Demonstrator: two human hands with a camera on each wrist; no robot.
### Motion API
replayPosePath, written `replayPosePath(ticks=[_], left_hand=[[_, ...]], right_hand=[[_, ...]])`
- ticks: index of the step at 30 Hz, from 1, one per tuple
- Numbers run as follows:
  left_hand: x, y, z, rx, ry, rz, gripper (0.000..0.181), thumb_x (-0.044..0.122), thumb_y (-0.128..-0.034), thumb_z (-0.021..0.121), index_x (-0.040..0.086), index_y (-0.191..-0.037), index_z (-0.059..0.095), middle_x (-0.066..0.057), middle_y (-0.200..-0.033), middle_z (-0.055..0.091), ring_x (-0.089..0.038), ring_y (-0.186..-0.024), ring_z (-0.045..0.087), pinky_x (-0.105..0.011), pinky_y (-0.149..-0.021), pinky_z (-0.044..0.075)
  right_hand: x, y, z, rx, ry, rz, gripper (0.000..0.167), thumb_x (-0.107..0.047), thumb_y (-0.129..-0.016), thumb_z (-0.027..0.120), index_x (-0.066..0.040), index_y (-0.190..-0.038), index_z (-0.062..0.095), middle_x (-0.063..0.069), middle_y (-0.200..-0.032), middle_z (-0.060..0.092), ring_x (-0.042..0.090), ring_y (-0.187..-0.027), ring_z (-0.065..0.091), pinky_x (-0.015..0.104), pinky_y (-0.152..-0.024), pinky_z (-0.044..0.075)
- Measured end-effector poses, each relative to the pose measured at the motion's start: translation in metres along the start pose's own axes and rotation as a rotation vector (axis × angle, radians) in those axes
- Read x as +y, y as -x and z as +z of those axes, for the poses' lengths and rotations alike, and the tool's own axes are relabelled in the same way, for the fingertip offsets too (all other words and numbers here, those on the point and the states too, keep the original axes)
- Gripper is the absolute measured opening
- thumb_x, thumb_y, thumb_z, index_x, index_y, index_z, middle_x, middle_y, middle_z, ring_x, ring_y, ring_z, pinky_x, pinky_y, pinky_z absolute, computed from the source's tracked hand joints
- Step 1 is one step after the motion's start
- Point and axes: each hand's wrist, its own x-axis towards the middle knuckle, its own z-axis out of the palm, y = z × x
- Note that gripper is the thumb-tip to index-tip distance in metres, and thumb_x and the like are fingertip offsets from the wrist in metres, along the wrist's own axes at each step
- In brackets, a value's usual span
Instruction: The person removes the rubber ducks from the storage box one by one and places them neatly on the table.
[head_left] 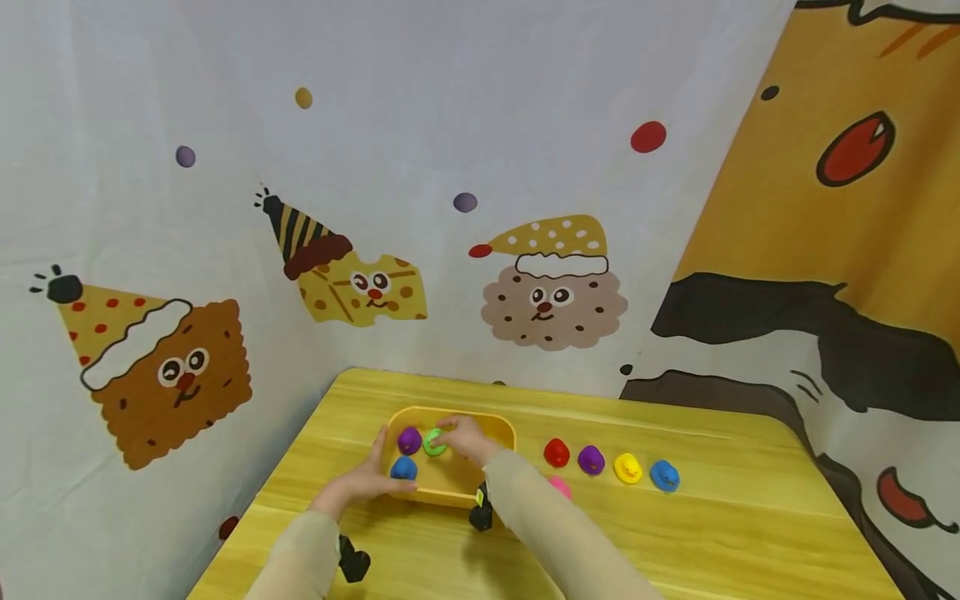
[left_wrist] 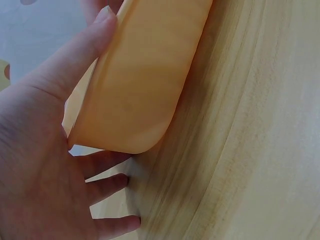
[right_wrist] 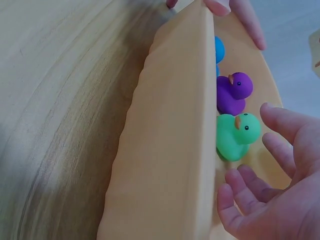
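A yellow-orange plastic bin stands on the table. My left hand holds its near left corner, thumb on the front rim and fingers spread along the short side. Inside the bin, toward the left, are a purple rubber duck, a blue duck and a light green duck. My right hand is over the bin beside the green duck. In the right wrist view its fingers are loosely bent and apart from the duck, with nothing between them. The blue duck is mostly hidden there by the bin's wall.
Right of the bin, a red duck, a purple duck, a yellow duck and a blue duck form a row. A pink duck is partly covered by my right sleeve. A printed cloth hangs behind the wooden table.
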Motion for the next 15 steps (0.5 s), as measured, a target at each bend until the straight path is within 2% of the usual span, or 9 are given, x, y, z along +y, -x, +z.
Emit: replayPosePath(ticks=[5,8,10,12,15], left_hand=[[0.001,0.002,0.001,0.005,0.010,0.007,0.127,0.035,-0.0777,0.082,0.003,-0.151,-0.017,-0.034,-0.155,-0.005,-0.056,-0.137,0.012,-0.068,-0.107,0.016],[0.002,0.001,0.002,0.006,0.014,0.007,0.128,0.034,-0.0775,0.082,0.004,-0.151,-0.017,-0.034,-0.155,-0.004,-0.056,-0.137,0.013,-0.068,-0.107,0.017],[0.001,0.001,0.002,0.006,0.020,0.010,0.128,0.033,-0.0773,0.083,0.004,-0.151,-0.017,-0.034,-0.155,-0.004,-0.056,-0.138,0.013,-0.067,-0.108,0.016],[0.000,0.000,0.002,0.007,0.024,0.013,0.128,0.032,-0.0769,0.083,0.004,-0.151,-0.017,-0.034,-0.155,-0.004,-0.055,-0.138,0.012,-0.067,-0.108,0.016],[-0.001,-0.001,0.000,0.006,0.035,0.013,0.129,0.031,-0.0768,0.084,0.004,-0.151,-0.018,-0.034,-0.155,-0.005,-0.055,-0.138,0.011,-0.067,-0.108,0.016]], right_hand=[[0.004,-0.002,0.004,0.012,0.013,-0.023,0.042,-0.009,-0.082,0.076,0.000,-0.121,0.064,0.012,-0.101,0.067,0.010,-0.052,0.032,0.023,-0.048,0.034],[0.006,-0.002,0.007,0.035,0.034,-0.038,0.041,-0.008,-0.080,0.078,0.001,-0.118,0.065,0.015,-0.112,0.065,0.014,-0.074,0.051,0.027,-0.068,0.047],[0.008,-0.003,0.009,0.053,0.050,-0.050,0.041,-0.008,-0.078,0.079,0.001,-0.116,0.066,0.013,-0.115,0.064,0.018,-0.089,0.056,0.034,-0.081,0.050],[0.009,-0.005,0.011,0.070,0.064,-0.057,0.040,-0.008,-0.076,0.080,0.000,-0.114,0.067,0.013,-0.113,0.065,0.022,-0.097,0.057,0.037,-0.087,0.049],[0.010,-0.008,0.014,0.089,0.083,-0.074,0.040,-0.007,-0.074,0.081,0.001,-0.111,0.068,0.012,-0.108,0.066,0.022,-0.094,0.059,0.036,-0.085,0.050]])
